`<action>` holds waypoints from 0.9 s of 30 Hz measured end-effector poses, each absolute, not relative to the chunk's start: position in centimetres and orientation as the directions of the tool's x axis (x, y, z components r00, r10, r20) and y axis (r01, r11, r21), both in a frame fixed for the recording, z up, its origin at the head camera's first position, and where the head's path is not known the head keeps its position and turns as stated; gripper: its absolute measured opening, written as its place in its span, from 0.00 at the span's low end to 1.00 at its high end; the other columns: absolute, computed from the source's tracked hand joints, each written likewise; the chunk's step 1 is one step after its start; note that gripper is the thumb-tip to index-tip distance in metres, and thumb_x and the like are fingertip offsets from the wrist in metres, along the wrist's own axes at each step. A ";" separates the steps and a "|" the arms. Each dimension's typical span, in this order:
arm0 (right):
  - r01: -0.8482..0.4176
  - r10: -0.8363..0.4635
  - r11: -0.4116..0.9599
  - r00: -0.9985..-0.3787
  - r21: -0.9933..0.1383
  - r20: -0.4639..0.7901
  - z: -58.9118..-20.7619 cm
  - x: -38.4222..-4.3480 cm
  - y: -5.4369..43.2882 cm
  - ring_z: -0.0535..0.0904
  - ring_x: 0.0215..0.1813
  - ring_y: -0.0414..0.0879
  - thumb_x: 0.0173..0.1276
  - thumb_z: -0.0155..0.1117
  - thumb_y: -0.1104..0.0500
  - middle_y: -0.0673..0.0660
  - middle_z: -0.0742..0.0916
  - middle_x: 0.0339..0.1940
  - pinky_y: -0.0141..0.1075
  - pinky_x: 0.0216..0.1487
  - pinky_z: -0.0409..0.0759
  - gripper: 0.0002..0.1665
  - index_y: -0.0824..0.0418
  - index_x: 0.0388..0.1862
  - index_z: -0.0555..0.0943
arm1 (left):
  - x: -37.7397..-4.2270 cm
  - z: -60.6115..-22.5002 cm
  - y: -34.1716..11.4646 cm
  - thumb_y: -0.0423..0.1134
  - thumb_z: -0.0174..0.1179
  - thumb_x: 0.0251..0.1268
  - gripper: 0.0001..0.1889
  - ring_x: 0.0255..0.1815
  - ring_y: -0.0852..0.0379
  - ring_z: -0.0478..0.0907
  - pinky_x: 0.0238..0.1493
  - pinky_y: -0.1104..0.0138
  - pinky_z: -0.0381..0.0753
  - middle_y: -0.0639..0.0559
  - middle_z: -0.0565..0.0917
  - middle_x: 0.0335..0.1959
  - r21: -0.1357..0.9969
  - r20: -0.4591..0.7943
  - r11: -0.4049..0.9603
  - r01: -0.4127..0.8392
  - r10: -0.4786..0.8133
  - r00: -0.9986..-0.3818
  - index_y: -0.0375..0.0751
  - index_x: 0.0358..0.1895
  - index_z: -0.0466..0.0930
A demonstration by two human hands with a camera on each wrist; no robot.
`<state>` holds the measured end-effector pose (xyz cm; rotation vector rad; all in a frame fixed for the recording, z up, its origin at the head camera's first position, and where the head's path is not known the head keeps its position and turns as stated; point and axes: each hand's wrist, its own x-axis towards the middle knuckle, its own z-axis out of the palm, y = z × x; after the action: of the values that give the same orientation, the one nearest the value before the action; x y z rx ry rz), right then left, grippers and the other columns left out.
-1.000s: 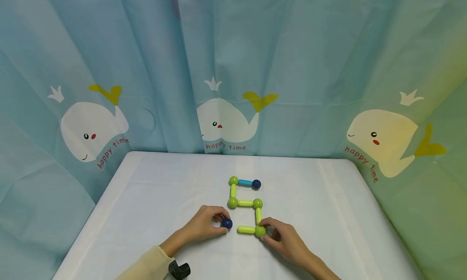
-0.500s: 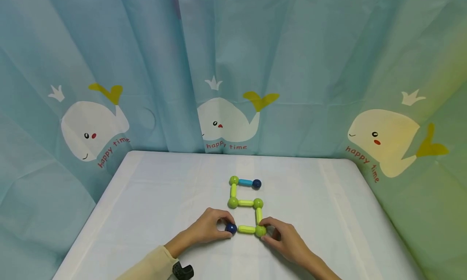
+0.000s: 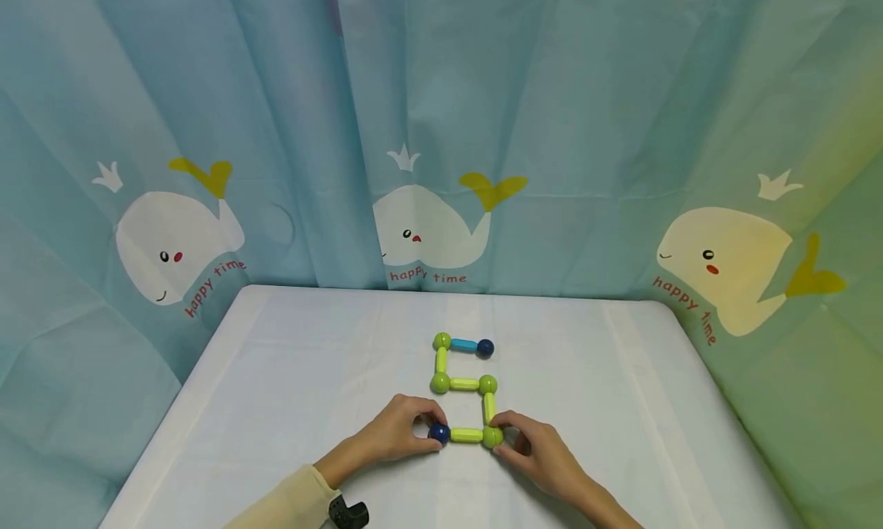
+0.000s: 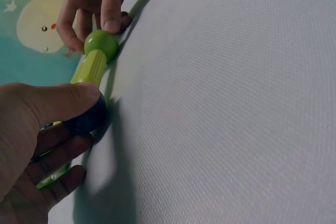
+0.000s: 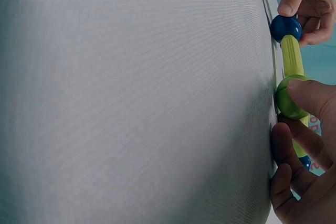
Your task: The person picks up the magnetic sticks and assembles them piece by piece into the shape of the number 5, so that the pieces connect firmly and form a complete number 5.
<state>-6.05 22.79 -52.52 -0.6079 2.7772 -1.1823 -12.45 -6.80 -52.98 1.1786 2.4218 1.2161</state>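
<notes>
My left hand (image 3: 396, 431) pinches a dark blue ball (image 3: 439, 434) between thumb and fingers. The ball touches the left end of a yellow-green rod (image 3: 466, 435). At that rod's right end, my right hand (image 3: 541, 452) pinches a green ball (image 3: 492, 437). From there the chain of rods and balls runs up in an S-like shape, through more green balls, to a light blue rod (image 3: 464, 346) and a second dark blue ball (image 3: 486, 348). In the right wrist view, the right thumb lies on the green ball (image 5: 290, 97).
A white-covered table (image 3: 310, 345) carries the chain. Behind it hangs a blue-green curtain (image 3: 586, 130) printed with whales. A black device (image 3: 349, 514) sits at the left wrist, by a cream sleeve (image 3: 290, 502).
My left hand has brought the dark blue ball right and nearer to me, until it met the free end of the bottom rod. The right hand has stayed on the green ball.
</notes>
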 end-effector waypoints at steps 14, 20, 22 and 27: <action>-0.330 -0.376 0.634 -0.922 -0.700 0.094 -52.8 -5.9 22.9 0.74 0.27 0.31 0.67 0.75 0.56 0.46 0.87 0.46 0.30 0.29 0.76 0.19 0.48 0.56 0.82 | -12.3 -53.0 -6.7 0.37 0.77 0.58 0.15 0.42 0.70 0.81 0.48 0.70 0.80 0.62 0.86 0.42 0.740 0.168 0.353 0.573 0.727 -0.665 0.47 0.47 0.85; -0.333 -0.386 0.628 -0.918 -0.704 0.091 -52.7 -5.9 22.9 0.74 0.27 0.31 0.67 0.74 0.56 0.46 0.87 0.46 0.30 0.29 0.76 0.19 0.49 0.56 0.82 | -12.2 -53.1 -6.7 0.37 0.77 0.58 0.15 0.42 0.71 0.81 0.48 0.71 0.80 0.62 0.86 0.42 0.731 0.168 0.361 0.579 0.728 -0.665 0.48 0.48 0.85; -0.332 -0.398 0.619 -0.914 -0.712 0.081 -52.6 -6.0 23.0 0.75 0.28 0.32 0.68 0.74 0.56 0.46 0.87 0.46 0.31 0.30 0.77 0.19 0.50 0.57 0.82 | -12.2 -53.0 -6.7 0.37 0.76 0.59 0.15 0.42 0.71 0.81 0.48 0.71 0.80 0.62 0.86 0.42 0.728 0.170 0.360 0.583 0.729 -0.663 0.48 0.48 0.85; -0.324 -0.448 0.577 -0.893 -0.750 0.042 -51.9 -6.3 23.5 0.77 0.31 0.34 0.69 0.73 0.54 0.48 0.87 0.51 0.31 0.32 0.79 0.22 0.53 0.60 0.81 | -12.2 -52.7 -7.2 0.38 0.76 0.59 0.18 0.43 0.68 0.82 0.48 0.69 0.80 0.59 0.87 0.44 0.735 0.176 0.351 0.581 0.728 -0.662 0.44 0.52 0.85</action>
<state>-6.26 23.46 -51.95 -0.6544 2.6515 -1.2140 -12.17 -7.16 -52.74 1.1910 2.4270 1.2035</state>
